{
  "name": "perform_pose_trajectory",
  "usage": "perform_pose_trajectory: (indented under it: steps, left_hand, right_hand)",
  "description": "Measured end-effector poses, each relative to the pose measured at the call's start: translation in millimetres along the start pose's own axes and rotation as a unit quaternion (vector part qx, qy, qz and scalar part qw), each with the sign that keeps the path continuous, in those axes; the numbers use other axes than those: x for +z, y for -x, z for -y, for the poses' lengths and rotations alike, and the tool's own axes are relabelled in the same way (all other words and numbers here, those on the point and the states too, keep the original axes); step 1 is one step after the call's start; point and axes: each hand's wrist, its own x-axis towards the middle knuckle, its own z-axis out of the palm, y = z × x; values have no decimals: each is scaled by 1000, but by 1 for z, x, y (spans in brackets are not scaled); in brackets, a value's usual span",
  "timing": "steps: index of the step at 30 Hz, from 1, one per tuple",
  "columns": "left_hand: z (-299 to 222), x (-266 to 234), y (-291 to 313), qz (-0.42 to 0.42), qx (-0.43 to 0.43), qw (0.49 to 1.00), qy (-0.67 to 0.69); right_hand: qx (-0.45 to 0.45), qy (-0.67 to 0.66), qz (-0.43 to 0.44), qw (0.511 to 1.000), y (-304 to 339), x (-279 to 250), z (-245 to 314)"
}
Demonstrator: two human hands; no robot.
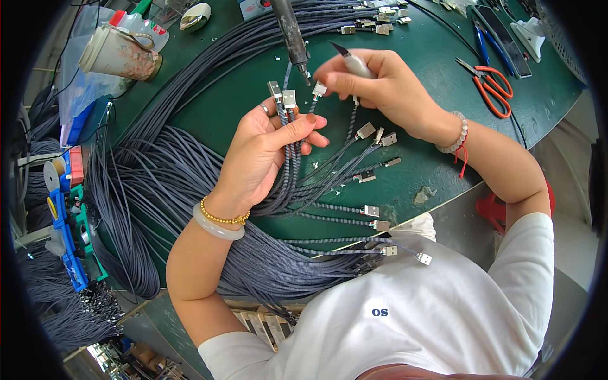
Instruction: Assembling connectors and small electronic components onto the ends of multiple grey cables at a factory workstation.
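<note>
My left hand (256, 149) is closed around several grey braided USB cables (289, 174). Two metal plugs (289, 99) stick up past its fingers. Another cable's USB plug (319, 89) stands between my two hands, with colored wires showing at its base. My right hand (396, 88) has its thumb and index finger at this plug; whether they grip it I cannot tell. In the same hand sits a small tool (358, 65) with a pale body and a dark, blade-like tip pointing up. Just above the plug hangs the tip of a dark metal rod-shaped tool (297, 54).
Loose cable ends with USB plugs (370, 210) lie to the right of my left hand. A large cable bundle (190, 171) covers the left of the green table (443, 145). Orange-handled cutters (491, 88), blue-handled pliers (484, 47) and a cup (120, 54) stand farther off.
</note>
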Motion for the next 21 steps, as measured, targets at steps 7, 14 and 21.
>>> perform_pose_trajectory:
  steps: [7,14,21]
  left_hand:
    - [-4,5,2,-72,53,996,13]
    - [-4,0,6,-98,116,988,13]
    - [-9,-3,14,-109,126,986,0]
  right_hand:
    - [41,33,37,998,1,0,6]
    - [48,-7,40,998,2,8,7]
    - [25,-12,50,998,4,15,14]
